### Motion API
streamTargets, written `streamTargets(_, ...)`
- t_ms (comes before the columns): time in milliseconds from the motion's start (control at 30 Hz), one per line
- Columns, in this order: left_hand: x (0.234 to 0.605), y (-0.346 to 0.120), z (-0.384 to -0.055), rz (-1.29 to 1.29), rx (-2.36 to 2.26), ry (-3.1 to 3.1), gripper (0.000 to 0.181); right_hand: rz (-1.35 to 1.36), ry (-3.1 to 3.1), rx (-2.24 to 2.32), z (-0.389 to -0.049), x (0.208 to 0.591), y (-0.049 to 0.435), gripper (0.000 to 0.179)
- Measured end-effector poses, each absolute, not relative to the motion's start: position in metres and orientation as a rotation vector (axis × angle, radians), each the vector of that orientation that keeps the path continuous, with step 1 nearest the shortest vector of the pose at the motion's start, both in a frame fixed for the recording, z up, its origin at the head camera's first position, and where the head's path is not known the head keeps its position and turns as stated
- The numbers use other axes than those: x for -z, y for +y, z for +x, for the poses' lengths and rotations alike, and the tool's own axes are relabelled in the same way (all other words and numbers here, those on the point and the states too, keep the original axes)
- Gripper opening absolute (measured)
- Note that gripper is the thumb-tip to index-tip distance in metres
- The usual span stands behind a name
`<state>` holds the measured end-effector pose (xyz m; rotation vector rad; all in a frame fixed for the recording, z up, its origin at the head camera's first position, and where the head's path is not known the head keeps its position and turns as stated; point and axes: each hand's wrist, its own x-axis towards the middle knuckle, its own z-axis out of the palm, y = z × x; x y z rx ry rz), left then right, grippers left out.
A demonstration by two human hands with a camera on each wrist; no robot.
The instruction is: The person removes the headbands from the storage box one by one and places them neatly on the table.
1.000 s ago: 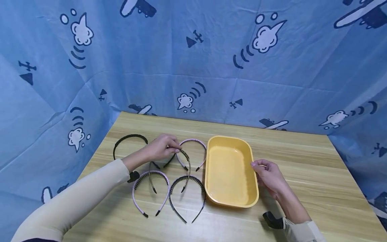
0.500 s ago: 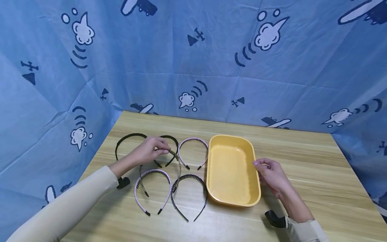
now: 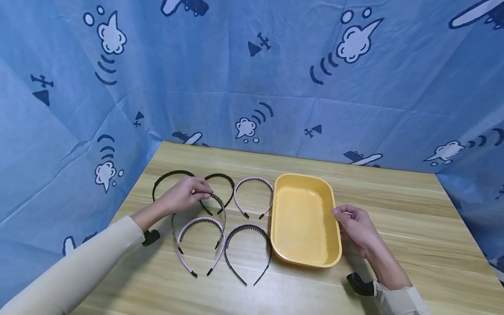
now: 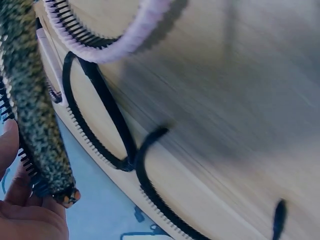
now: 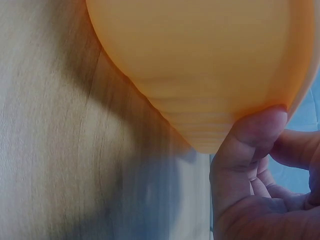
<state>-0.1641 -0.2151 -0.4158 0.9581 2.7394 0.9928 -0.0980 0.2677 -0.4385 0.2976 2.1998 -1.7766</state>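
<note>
My left hand (image 3: 188,194) pinches a dark, gold-flecked toothed headband (image 3: 222,214) by the top of its arch, the ends pointing down. In the left wrist view the speckled headband (image 4: 37,100) crosses close to the camera, thumb and fingers on it. Below it on the table lies a lilac headband (image 3: 202,219), partly overlapped in the head view. My right hand (image 3: 356,227) holds the right rim of a yellow plastic tray (image 3: 301,264), with nothing inside. The right wrist view shows the thumb and a finger at the rim of the tray (image 5: 200,60).
Two black headbands (image 3: 173,172) (image 3: 232,183) lie at the back left, one partly behind my left hand. Another lilac headband (image 3: 253,178) sits left of the tray, and a dark toothed headband (image 3: 249,226) lies in front. A blue printed cloth (image 3: 275,78) hangs behind the wooden table (image 3: 417,227).
My left hand has carried the speckled headband leftward, from beside the back lilac headband to above the front lilac one. The right hand stays on the tray's rim.
</note>
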Motion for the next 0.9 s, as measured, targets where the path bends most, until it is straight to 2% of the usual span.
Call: streamTargets(900,0.437,-0.280,-0.156,0.876,-0.955,2.803,0.017,0.312,2.205,1.731,-0.101,0.439,0.266,0.030)
